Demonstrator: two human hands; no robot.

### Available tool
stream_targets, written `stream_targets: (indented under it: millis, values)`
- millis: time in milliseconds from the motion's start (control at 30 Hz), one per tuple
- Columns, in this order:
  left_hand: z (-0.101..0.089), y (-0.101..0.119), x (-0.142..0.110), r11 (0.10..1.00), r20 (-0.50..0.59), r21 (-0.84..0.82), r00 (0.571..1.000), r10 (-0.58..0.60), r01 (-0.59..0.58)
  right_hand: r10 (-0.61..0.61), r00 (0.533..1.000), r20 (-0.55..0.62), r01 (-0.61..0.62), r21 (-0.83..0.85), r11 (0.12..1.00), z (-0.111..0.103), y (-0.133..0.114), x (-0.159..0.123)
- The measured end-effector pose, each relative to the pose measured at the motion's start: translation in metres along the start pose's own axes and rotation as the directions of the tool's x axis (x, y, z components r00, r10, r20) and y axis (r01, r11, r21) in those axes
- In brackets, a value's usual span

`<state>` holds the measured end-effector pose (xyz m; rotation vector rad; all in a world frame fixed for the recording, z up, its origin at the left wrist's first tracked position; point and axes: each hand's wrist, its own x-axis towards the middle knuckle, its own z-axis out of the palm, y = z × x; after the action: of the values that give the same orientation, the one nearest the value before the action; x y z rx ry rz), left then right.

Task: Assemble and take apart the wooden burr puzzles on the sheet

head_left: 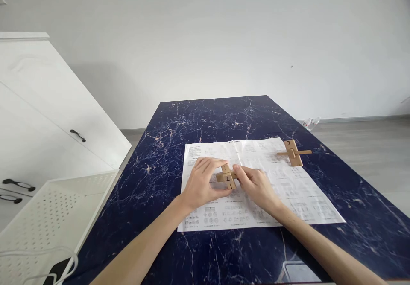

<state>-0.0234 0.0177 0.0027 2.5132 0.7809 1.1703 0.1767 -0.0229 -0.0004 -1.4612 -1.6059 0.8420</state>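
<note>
A wooden cross-shaped puzzle (228, 177) marked "2" and "1" lies over a printed instruction sheet (288, 191) on the dark blue marble table (160, 157). My left hand (202, 182) grips its left side with curled fingers. From the right, my right hand (254, 184) pinches the other side. A second wooden cross puzzle (293, 152), marked "3", rests on the sheet's far right corner, apart from both hands.
A white perforated basket (54, 216) stands off the table's left edge, with a white cable (38, 255) and a dark object near it. White cabinets with black handles (78, 135) fill the left. Grey floor lies to the right.
</note>
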Motion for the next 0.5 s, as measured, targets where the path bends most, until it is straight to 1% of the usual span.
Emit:
stream_targets:
  millis: [100, 200, 267, 400, 467, 500]
  values:
    - [-0.001, 0.001, 0.000, 0.999, 0.043, -0.023, 0.999, -0.028, 0.029, 0.002, 1.000, 0.016, -0.002, 0.026, 1.000, -0.001, 0.002, 0.000]
    - [-0.001, 0.002, 0.000, 0.995, 0.104, -0.028, 0.990, -0.092, 0.095, -0.031, 0.999, -0.009, 0.030, -0.027, 0.999, -0.004, 0.002, 0.002]
    - [-0.002, 0.002, -0.001, 0.989, 0.137, -0.016, 0.980, -0.144, 0.147, -0.023, 1.000, -0.019, 0.022, -0.067, 0.997, -0.009, 0.000, 0.004]
    - [-0.001, 0.002, -0.003, 0.974, 0.202, 0.022, 0.953, -0.225, 0.225, 0.028, 1.000, -0.004, -0.028, -0.163, 0.986, -0.032, -0.004, 0.003]
    - [-0.001, 0.002, -0.004, 0.972, 0.221, 0.047, 0.946, -0.237, 0.232, 0.038, 0.999, -0.027, -0.043, -0.229, 0.973, -0.048, -0.001, -0.005]
    - [-0.001, 0.002, -0.005, 0.973, 0.229, 0.059, 0.945, -0.232, 0.224, 0.055, 0.997, -0.057, -0.068, -0.254, 0.965, -0.057, 0.003, -0.010]
